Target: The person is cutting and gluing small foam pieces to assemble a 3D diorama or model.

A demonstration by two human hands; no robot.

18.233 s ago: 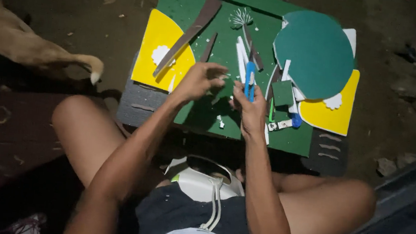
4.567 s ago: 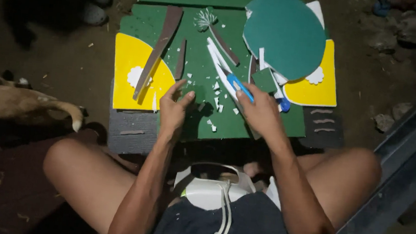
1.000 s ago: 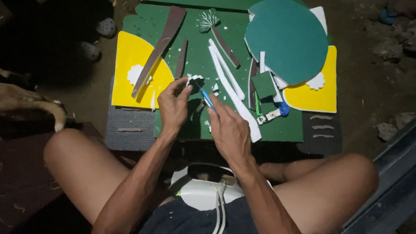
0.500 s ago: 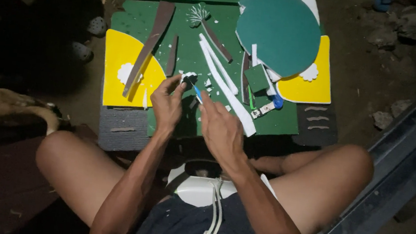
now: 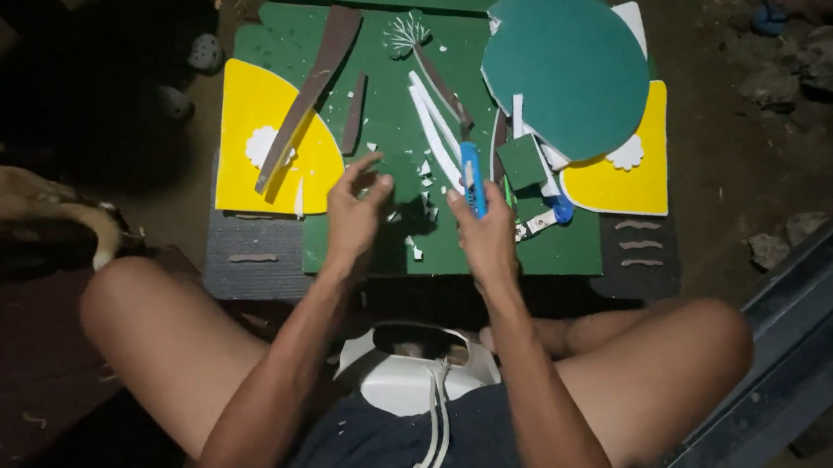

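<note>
Head view looks straight down on a seated person working over a green foam sheet (image 5: 386, 121). Right hand (image 5: 482, 235) is closed around a blue utility knife (image 5: 473, 179), gripped like a pen with the tip pointing away from the body, over the near middle of the sheet. Left hand (image 5: 356, 209) hovers just beside it, fingers loosely spread and slightly curled, holding nothing that can be made out; the motion blur hides whether a small scrap sits between the fingertips.

Small white foam scraps (image 5: 417, 249) lie on the sheet between and just beyond the two hands. Past them, long white foam strips (image 5: 434, 130) run diagonally up the sheet's middle, next to a white-veined green leaf cutout (image 5: 407, 32) near its far edge. A brown foam strip (image 5: 311, 89) slants across the sheet's left side, over a yellow foam piece (image 5: 251, 114). A teal foam disc (image 5: 564, 66) covers the far right corner, with a second yellow foam piece (image 5: 632, 178) under it.

Judging from this, the fine cutting goes best if the free hand pins the piece flat on the sheet, fingertips kept to the side of the blade's path, and the knife is drawn in short, light strokes toward open space rather than toward the bare knees close by the sheet's near edge.
</note>
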